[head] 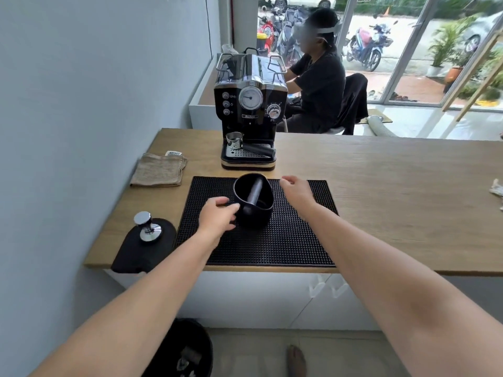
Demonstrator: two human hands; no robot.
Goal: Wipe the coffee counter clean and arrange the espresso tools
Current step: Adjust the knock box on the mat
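A black knock box with a bar across its top stands on the black rubber bar mat in the middle of the wooden counter. My left hand touches the box's left side with fingers curled against it. My right hand hovers just right of the box, fingers loosely curled, holding nothing. A steel tamper stands on a black tamping pad at the left front. A folded tan cloth lies at the back left.
A black espresso machine stands behind the mat with a portafilter and a small steel pitcher on its drip tray. A white crumpled rag shows at the right edge. A person sits beyond the counter. A black bin is on the floor.
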